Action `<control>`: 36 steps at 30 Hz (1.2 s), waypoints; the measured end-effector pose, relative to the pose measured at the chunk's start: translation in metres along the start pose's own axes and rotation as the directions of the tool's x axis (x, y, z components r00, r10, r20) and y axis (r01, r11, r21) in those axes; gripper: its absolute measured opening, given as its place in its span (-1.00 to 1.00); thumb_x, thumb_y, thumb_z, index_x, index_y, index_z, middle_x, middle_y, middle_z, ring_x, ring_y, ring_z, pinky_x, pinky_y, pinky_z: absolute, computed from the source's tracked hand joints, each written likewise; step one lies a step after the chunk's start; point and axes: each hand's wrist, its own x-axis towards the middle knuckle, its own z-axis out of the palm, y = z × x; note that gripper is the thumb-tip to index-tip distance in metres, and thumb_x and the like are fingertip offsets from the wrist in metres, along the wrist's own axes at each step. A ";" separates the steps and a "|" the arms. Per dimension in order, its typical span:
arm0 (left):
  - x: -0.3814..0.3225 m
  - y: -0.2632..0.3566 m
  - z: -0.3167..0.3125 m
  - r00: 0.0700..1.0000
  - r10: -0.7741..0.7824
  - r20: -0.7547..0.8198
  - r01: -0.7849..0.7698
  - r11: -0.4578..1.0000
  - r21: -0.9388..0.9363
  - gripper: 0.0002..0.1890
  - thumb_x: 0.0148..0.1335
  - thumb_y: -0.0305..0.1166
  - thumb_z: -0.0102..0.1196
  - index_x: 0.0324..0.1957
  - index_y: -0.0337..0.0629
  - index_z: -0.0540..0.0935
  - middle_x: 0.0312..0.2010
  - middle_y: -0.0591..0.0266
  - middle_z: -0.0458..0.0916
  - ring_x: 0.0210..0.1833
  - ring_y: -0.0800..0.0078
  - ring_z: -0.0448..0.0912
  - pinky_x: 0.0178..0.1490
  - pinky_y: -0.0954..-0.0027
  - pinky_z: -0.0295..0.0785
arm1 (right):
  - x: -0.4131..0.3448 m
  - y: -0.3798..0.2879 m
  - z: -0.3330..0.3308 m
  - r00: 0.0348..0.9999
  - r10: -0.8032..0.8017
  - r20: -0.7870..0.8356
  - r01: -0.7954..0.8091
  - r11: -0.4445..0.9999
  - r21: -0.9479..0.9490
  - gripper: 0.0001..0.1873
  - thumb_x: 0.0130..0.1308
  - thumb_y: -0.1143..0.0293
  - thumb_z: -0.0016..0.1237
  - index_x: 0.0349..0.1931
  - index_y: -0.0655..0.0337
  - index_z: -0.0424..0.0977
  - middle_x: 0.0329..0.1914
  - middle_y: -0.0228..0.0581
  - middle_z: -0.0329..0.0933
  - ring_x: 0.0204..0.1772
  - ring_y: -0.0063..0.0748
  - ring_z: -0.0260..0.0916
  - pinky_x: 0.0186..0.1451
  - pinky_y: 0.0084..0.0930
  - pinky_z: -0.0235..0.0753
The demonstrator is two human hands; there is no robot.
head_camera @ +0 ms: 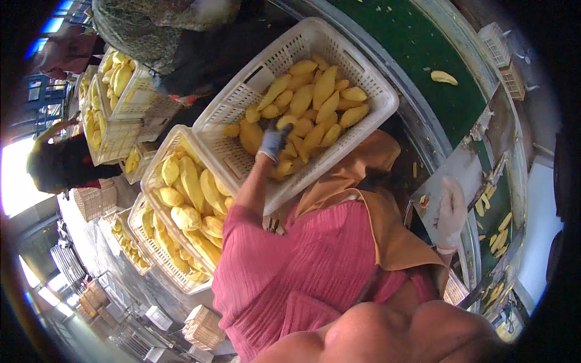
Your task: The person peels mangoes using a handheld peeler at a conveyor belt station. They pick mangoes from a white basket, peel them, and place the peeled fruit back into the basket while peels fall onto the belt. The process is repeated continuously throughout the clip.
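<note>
My left hand (271,141), in a grey-blue glove with dark fingertips, reaches into a tilted white plastic crate (290,197). Its fingers touch the peeled yellow produce (302,100), long tapered pieces that look like sweet potatoes. Whether they close on a piece cannot be seen. On the right, my right hand (450,213), in a whitish glove, is held over a pale board (458,174) beside the conveyor. Its fingers are stretched out, and nothing shows in it. A small yellow scrap (423,201) lies on the board.
A green conveyor belt (417,45) curves past at upper right, carrying one yellow piece (444,77) and, lower down, several strips (500,238). Filled crates (181,277) stand at left. One co-worker (181,50) stands close beyond my crate, another person (63,159) farther left.
</note>
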 end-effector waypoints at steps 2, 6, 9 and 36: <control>-0.051 0.033 0.044 0.997 0.069 0.037 -0.060 0.976 -0.211 -0.23 0.39 -0.12 0.48 0.52 -0.13 0.44 0.00 0.19 0.74 -0.40 0.56 0.54 -0.40 0.39 0.48 | 0.008 -0.023 0.031 0.995 -0.093 0.029 0.091 0.994 0.057 -0.64 0.67 0.56 -0.09 0.37 0.36 0.55 0.30 -0.10 0.69 -0.18 -0.58 0.56 -0.13 -0.69 0.54; -0.152 0.094 0.150 0.726 0.571 0.383 -0.423 0.810 -0.406 -0.11 0.42 -0.32 0.45 0.66 -0.14 0.23 0.41 0.05 0.55 0.33 0.24 0.59 0.34 0.26 0.54 | 0.024 -0.050 0.084 0.987 -0.091 0.130 0.010 0.855 0.519 -0.33 0.72 0.20 -0.12 0.72 0.23 0.16 0.56 -0.05 0.48 -0.15 -0.72 0.45 -0.19 -0.84 0.43; -0.194 0.130 0.213 0.193 0.623 0.758 -0.690 0.636 -0.347 -0.03 0.46 -0.41 0.37 0.75 -0.14 0.07 0.55 0.00 0.44 0.53 0.17 0.46 0.63 0.20 0.32 | 0.031 -0.038 0.079 0.998 0.027 -0.054 0.004 0.858 0.514 -0.38 0.61 0.33 0.04 0.61 0.23 0.31 0.38 -0.11 0.54 -0.11 -0.56 0.49 -0.16 -0.60 0.57; 0.087 0.227 0.633 0.384 -0.035 0.923 0.408 0.903 -0.136 -0.39 0.67 0.17 -0.13 0.43 -0.04 0.61 0.31 0.13 0.72 0.27 0.07 0.68 0.38 -0.01 0.57 | 0.210 0.089 -0.061 0.745 -0.406 -0.530 -0.057 0.752 -0.657 -0.52 0.37 0.20 0.25 0.24 0.14 0.58 0.35 -0.11 0.56 0.33 0.09 0.50 0.39 0.10 0.49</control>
